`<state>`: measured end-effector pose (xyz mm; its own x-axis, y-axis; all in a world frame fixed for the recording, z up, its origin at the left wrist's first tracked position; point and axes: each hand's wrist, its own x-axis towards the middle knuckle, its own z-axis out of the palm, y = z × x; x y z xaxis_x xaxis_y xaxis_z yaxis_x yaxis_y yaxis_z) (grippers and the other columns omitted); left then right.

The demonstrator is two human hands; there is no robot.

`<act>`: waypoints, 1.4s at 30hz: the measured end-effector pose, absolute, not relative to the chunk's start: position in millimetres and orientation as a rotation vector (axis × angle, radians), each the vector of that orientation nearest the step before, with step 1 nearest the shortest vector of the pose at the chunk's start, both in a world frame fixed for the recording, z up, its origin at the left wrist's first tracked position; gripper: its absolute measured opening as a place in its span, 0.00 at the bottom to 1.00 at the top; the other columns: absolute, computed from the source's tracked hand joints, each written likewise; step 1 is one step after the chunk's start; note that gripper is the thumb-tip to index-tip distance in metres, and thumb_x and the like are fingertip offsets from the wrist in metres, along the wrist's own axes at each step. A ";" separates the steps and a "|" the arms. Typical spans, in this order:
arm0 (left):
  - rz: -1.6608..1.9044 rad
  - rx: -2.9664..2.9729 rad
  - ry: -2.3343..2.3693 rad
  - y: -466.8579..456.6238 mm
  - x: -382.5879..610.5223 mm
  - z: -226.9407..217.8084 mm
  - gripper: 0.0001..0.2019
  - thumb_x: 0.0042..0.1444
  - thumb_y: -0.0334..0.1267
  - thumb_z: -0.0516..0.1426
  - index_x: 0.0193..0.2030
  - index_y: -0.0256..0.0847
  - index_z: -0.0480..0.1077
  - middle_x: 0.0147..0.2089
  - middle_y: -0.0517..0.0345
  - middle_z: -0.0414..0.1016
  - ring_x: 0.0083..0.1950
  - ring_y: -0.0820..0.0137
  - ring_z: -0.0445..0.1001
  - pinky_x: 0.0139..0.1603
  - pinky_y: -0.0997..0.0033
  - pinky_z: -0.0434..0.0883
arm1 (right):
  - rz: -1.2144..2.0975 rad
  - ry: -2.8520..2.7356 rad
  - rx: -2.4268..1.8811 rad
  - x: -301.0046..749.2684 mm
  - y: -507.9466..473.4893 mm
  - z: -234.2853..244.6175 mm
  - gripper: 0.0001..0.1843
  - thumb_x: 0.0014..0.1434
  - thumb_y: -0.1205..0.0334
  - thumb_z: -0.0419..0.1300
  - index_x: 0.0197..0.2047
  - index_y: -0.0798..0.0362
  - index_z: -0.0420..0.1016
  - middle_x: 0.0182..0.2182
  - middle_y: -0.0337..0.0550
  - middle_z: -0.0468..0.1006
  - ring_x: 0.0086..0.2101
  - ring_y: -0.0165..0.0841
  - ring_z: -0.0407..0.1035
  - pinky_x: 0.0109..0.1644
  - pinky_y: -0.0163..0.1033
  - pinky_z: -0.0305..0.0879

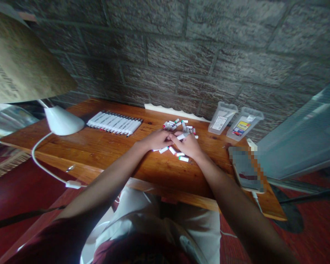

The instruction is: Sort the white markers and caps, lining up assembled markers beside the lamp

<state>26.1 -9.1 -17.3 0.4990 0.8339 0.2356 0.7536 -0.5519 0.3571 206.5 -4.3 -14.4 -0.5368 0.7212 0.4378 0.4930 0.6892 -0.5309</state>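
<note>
My left hand [158, 139] and my right hand [189, 146] meet above the middle of the wooden desk, their fingers touching. A white marker [183, 136] lies in my right hand, its pale barrel showing between thumb and fingers. The left fingers are closed against the right hand, and what they pinch, if anything, is hidden. Around and beneath both hands several short white marker caps [184, 159] with coloured ends lie scattered, some covered by the hands. To the left, a neat row of white markers [112, 123] lies side by side, dark ends pointing away.
Two clear plastic containers [222, 117] with labels stand at the back right. A phone [247, 170] with a white cable lies near the right edge. A lamp [63, 120] stands at the left. A stone-patterned wall [165, 55] rises behind the desk [79, 146].
</note>
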 end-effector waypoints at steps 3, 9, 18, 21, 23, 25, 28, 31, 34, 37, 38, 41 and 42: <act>0.579 2.526 1.368 -9.1 26.1 -17.3 0.09 0.54 0.39 0.56 0.27 0.37 0.72 0.27 0.58 0.74 0.28 0.72 0.68 0.31 0.75 0.61 | 0.468 -2.250 -0.928 206.5 -4.4 -14.0 0.17 0.64 0.52 0.53 0.33 0.50 0.78 0.32 0.41 0.82 0.35 0.33 0.75 0.40 0.34 0.63; 0.566 2.522 1.368 -8.2 25.7 -18.0 0.09 0.55 0.39 0.56 0.28 0.37 0.72 0.28 0.57 0.74 0.30 0.71 0.69 0.32 0.74 0.62 | 0.461 -2.250 -0.932 206.9 -5.1 -13.5 0.16 0.64 0.52 0.53 0.33 0.50 0.78 0.31 0.41 0.82 0.34 0.32 0.74 0.39 0.34 0.63; 0.587 2.522 1.352 -8.1 26.0 -18.2 0.09 0.55 0.39 0.56 0.28 0.37 0.72 0.28 0.57 0.74 0.29 0.72 0.69 0.32 0.74 0.62 | 0.457 -2.240 -0.926 206.2 -4.4 -14.6 0.15 0.64 0.54 0.54 0.33 0.50 0.78 0.31 0.40 0.82 0.35 0.33 0.74 0.39 0.34 0.63; 0.573 2.512 1.350 -8.4 26.1 -17.6 0.09 0.56 0.38 0.56 0.31 0.37 0.73 0.30 0.56 0.76 0.31 0.71 0.71 0.34 0.74 0.63 | 0.450 -2.253 -0.928 205.9 -4.9 -14.0 0.14 0.64 0.55 0.54 0.33 0.50 0.78 0.32 0.40 0.82 0.35 0.32 0.74 0.40 0.34 0.64; 0.579 2.515 1.333 -8.8 26.0 -17.1 0.08 0.56 0.37 0.55 0.33 0.37 0.74 0.32 0.56 0.77 0.32 0.70 0.72 0.34 0.74 0.64 | 0.462 -2.263 -0.919 205.7 -5.2 -14.6 0.14 0.64 0.56 0.54 0.34 0.50 0.78 0.33 0.40 0.82 0.35 0.32 0.74 0.40 0.34 0.64; 0.585 2.524 1.306 -9.1 25.7 -16.7 0.08 0.55 0.36 0.55 0.35 0.38 0.75 0.33 0.56 0.77 0.34 0.70 0.73 0.35 0.75 0.64 | 0.509 -2.267 -0.896 205.8 -5.4 -16.3 0.12 0.63 0.57 0.55 0.35 0.50 0.79 0.34 0.39 0.82 0.35 0.32 0.74 0.41 0.34 0.65; 0.569 2.529 1.277 -9.2 25.4 -16.5 0.08 0.55 0.34 0.55 0.37 0.38 0.75 0.34 0.56 0.78 0.35 0.70 0.73 0.35 0.75 0.64 | 0.610 -2.260 -0.848 206.6 -5.6 -19.6 0.10 0.61 0.59 0.56 0.37 0.48 0.79 0.34 0.36 0.82 0.35 0.30 0.74 0.42 0.32 0.65; 0.549 2.521 1.276 -8.9 25.3 -16.7 0.08 0.54 0.34 0.55 0.37 0.38 0.75 0.35 0.56 0.78 0.35 0.70 0.73 0.36 0.75 0.65 | 0.639 -2.265 -0.821 207.6 -5.4 -20.8 0.08 0.60 0.58 0.58 0.38 0.48 0.79 0.34 0.36 0.82 0.35 0.29 0.74 0.41 0.32 0.65; 0.557 2.538 1.277 -8.5 25.2 -17.0 0.08 0.53 0.34 0.54 0.35 0.37 0.74 0.35 0.56 0.78 0.35 0.70 0.72 0.36 0.75 0.65 | 0.628 -2.289 -0.823 208.1 -5.3 -19.3 0.09 0.60 0.58 0.58 0.37 0.49 0.79 0.33 0.37 0.82 0.33 0.30 0.74 0.39 0.32 0.65; 0.566 2.555 1.286 -8.6 24.8 -17.3 0.09 0.53 0.34 0.54 0.37 0.37 0.74 0.37 0.55 0.78 0.36 0.70 0.73 0.37 0.74 0.65 | 0.614 -2.340 -0.816 208.9 -5.6 -17.2 0.09 0.61 0.59 0.57 0.36 0.50 0.78 0.29 0.36 0.80 0.31 0.29 0.72 0.37 0.31 0.63; 0.560 2.556 1.289 -8.8 24.8 -17.3 0.09 0.53 0.35 0.54 0.38 0.37 0.75 0.37 0.55 0.78 0.36 0.69 0.73 0.37 0.74 0.65 | 0.610 -2.358 -0.808 209.3 -5.7 -16.7 0.09 0.61 0.59 0.56 0.36 0.50 0.78 0.28 0.36 0.80 0.30 0.28 0.72 0.36 0.31 0.62; 0.527 2.544 1.303 -9.5 24.9 -17.0 0.09 0.53 0.36 0.54 0.37 0.38 0.74 0.37 0.56 0.78 0.35 0.69 0.73 0.36 0.74 0.65 | 0.600 -2.398 -0.781 210.5 -5.2 -15.9 0.09 0.62 0.60 0.56 0.36 0.51 0.78 0.28 0.36 0.79 0.30 0.28 0.71 0.36 0.31 0.61; 0.522 2.540 1.308 -9.8 25.1 -16.7 0.09 0.53 0.37 0.54 0.37 0.38 0.74 0.36 0.57 0.78 0.35 0.70 0.73 0.35 0.74 0.65 | 0.595 -2.407 -0.772 210.8 -4.9 -15.9 0.09 0.62 0.60 0.56 0.36 0.52 0.78 0.28 0.37 0.79 0.30 0.28 0.71 0.36 0.31 0.61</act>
<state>25.1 -9.8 -16.7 0.5364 0.8189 0.2042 0.7345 -0.5722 0.3648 210.8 -4.9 -15.9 -0.6914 0.6299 0.3538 0.3923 0.7385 -0.5483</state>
